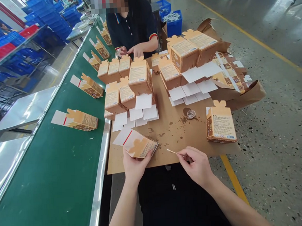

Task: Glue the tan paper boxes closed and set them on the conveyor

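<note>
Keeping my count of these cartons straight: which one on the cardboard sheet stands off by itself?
The carton at the right edge of the sheet; the other upright cartons stand clustered farther up.

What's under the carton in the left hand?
Brown cardboard sheet shows around the flat printed carton. The part directly beneath is hidden by the carton and the left hand.
</note>
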`<state>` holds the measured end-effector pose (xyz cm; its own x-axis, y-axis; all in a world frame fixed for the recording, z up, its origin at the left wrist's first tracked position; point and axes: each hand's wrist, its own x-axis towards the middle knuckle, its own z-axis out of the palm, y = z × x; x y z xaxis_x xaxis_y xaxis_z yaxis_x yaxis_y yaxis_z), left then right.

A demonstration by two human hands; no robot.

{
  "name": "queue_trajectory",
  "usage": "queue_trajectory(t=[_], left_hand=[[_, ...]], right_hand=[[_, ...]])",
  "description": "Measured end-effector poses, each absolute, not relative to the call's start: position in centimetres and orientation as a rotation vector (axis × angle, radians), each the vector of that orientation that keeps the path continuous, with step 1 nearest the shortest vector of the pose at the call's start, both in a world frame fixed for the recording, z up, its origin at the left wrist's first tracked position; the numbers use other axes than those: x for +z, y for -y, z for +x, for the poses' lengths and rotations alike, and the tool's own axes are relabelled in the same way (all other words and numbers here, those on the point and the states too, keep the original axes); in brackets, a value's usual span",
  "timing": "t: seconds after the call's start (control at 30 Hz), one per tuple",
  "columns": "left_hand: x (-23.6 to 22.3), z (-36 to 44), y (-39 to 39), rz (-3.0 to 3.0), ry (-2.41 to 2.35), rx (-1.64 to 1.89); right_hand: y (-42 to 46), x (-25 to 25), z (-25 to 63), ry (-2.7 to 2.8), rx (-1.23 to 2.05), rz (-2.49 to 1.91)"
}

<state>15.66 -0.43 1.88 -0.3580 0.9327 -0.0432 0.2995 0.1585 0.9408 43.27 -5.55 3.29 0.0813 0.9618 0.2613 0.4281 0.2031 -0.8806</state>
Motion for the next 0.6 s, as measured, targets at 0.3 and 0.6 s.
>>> queue_trajectory(t=[0.3,0.6], left_hand=[[1.0,16.3,1.0,1.297,-1.888,1.167],[1.5,16.5,0.0,1.172,-1.795,1.306]], right_hand=[[6.4,2.7,42.7,1.518,0.650,-1.367],[6.3,2.6,42.1,1.546,0.641,-1.303]])
